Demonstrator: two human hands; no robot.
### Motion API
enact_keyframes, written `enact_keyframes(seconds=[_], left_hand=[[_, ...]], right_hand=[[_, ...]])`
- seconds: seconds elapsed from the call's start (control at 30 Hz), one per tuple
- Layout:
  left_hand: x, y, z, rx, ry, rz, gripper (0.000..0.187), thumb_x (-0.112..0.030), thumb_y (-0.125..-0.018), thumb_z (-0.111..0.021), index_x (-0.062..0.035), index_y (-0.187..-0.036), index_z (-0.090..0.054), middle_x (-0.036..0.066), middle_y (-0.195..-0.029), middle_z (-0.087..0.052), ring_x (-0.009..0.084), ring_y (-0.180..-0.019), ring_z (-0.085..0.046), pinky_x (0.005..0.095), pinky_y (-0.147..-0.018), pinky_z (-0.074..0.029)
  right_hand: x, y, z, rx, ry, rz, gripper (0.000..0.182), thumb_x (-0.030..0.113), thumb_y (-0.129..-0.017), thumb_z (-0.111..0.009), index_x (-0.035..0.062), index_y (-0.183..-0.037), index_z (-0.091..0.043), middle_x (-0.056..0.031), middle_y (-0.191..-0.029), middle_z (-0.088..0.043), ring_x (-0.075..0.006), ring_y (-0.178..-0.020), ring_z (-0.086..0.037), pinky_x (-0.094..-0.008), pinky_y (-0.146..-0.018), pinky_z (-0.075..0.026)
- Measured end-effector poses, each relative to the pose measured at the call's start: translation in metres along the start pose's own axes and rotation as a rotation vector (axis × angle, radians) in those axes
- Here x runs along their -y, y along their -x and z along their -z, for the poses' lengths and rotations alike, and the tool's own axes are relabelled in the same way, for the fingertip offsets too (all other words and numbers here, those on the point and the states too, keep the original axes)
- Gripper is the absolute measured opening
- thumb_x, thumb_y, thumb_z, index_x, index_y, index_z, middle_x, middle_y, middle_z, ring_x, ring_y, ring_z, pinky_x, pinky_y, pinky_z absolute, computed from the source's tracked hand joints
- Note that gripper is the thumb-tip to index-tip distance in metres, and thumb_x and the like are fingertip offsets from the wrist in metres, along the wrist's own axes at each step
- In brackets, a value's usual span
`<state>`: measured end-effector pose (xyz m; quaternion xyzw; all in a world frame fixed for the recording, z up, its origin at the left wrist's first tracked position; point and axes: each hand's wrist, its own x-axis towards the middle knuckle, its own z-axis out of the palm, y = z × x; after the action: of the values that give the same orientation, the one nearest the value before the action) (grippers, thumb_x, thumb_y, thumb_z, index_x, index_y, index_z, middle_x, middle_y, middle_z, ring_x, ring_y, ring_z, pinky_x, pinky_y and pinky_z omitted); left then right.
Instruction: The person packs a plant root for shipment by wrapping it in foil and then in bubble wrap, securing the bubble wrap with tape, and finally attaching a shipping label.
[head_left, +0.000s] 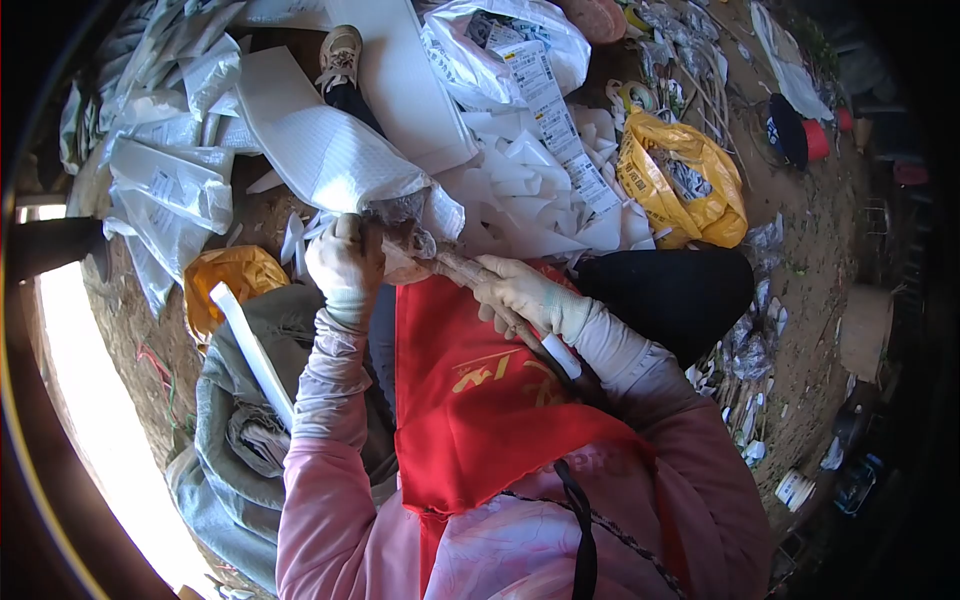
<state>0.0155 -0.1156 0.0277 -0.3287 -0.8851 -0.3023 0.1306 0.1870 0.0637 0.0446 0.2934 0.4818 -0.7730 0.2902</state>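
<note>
In the head view, my left hand (pixel 345 262), in a pale glove, is closed at the end of a bundle, gripping clear plastic wrap (pixel 422 243). My right hand (pixel 525 297), gloved too, is wrapped round thin woody stems (pixel 462 266) that slant down to the right across my lap. A white strip shows on the stems below that hand. Beyond my hands lies a long white quilted wrapping sheet (pixel 335 150), its near end meeting the bundle. The stems' far ends are hidden by plastic and my left hand. A red apron (pixel 470 400) covers my lap.
White paper scraps (pixel 520 190) and a printed label strip (pixel 550 95) lie ahead. A yellow bag (pixel 650 160) stands right, another yellow bag (pixel 225 280) left. Clear plastic packages (pixel 170 180) are piled left. A white bag (pixel 470 50) sits at the back.
</note>
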Motion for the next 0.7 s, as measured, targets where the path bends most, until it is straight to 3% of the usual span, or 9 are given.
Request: enact_keyframes(seconds=[0.13, 0.23, 0.27, 0.37, 0.4, 0.63, 0.7], left_hand=[[0.007, 0.016, -0.002, 0.03, -0.075, -0.106, 0.017, -0.015, -0.072, -0.064, -0.007, -0.068, -0.05, 0.012, -0.06, -0.053, 0.0351, -0.054, -0.053, 0.0444, -0.051, -0.041], [0.011, 0.023, 0.001, 0.051, -0.035, 0.049, 0.016, -0.015, -0.072, -0.065, -0.0069, -0.068, -0.051, 0.011, -0.061, -0.055, 0.0353, -0.056, -0.055, 0.0455, -0.055, -0.043], [0.013, 0.024, 0.001, 0.105, -0.013, 0.189, 0.015, -0.017, -0.073, -0.065, -0.0063, -0.074, -0.054, 0.011, -0.067, -0.058, 0.036, -0.06, -0.057, 0.046, -0.059, -0.046], [0.016, 0.025, -0.003, 0.021, -0.072, 0.216, 0.019, -0.021, -0.078, -0.064, -0.0038, -0.081, -0.057, 0.015, -0.076, -0.062, 0.0367, -0.067, -0.06, 0.0437, -0.06, -0.048], [0.016, 0.026, -0.003, 0.081, -0.079, 0.261, 0.022, -0.024, -0.081, -0.062, -0.0034, -0.09, -0.059, 0.016, -0.084, -0.063, 0.0364, -0.073, -0.062, 0.0433, -0.063, -0.049], [0.027, 0.012, -0.004, 0.243, -0.157, 0.164, 0.019, -0.023, -0.083, -0.059, -0.0046, -0.085, -0.06, 0.016, -0.071, -0.063, 0.0371, -0.064, -0.061, 0.0432, -0.06, -0.049], [0.034, 0.013, -0.006, 0.226, 0.06, 0.244, 0.015, -0.02, -0.082, -0.058, -0.0042, -0.082, -0.06, 0.016, -0.069, -0.062, 0.0364, -0.063, -0.061, 0.0416, -0.059, -0.048]], right_hand=[[0.003, 0.003, -0.004, -0.003, 0.052, -0.015, 0.04, 0.02, -0.085, -0.053, 0.0072, -0.122, -0.045, -0.0085, -0.077, -0.054, -0.0117, -0.051, -0.051, -0.0257, -0.044, -0.045], [-0.001, -0.002, -0.008, 0.007, 0.123, -0.003, 0.04, 0.018, -0.086, -0.053, 0.0067, -0.123, -0.043, -0.0079, -0.078, -0.054, -0.011, -0.05, -0.05, -0.0257, -0.043, -0.045], [-0.003, -0.002, -0.01, 0.007, 0.148, -0.002, 0.04, 0.017, -0.086, -0.053, 0.0066, -0.124, -0.043, -0.0076, -0.078, -0.054, -0.0107, -0.05, -0.05, -0.0257, -0.043, -0.045], [-0.005, -0.006, -0.012, 0.007, 0.148, 0.014, 0.039, 0.014, -0.085, -0.053, 0.0073, -0.123, -0.043, -0.0053, -0.077, -0.051, -0.0093, -0.049, -0.048, -0.0248, -0.042, -0.044], [-0.007, -0.006, -0.011, 0.003, 0.145, 0.019, 0.039, 0.012, -0.085, -0.053, 0.0076, -0.122, -0.042, -0.0046, -0.076, -0.05, -0.0089, -0.049, -0.048, -0.0245, -0.042, -0.044], [-0.024, -0.02, 0.001, 0.08, -0.007, 0.058, 0.033, 0.009, -0.083, -0.053, 0.0093, -0.115, -0.043, -0.0024, -0.074, -0.048, -0.0087, -0.047, -0.045, -0.0246, -0.04, -0.043], [-0.021, -0.017, 0.0, 0.056, -0.038, 0.047, 0.031, 0.009, -0.084, -0.052, 0.0095, -0.113, -0.043, -0.0026, -0.074, -0.048, -0.0089, -0.048, -0.046, -0.0249, -0.039, -0.042]])
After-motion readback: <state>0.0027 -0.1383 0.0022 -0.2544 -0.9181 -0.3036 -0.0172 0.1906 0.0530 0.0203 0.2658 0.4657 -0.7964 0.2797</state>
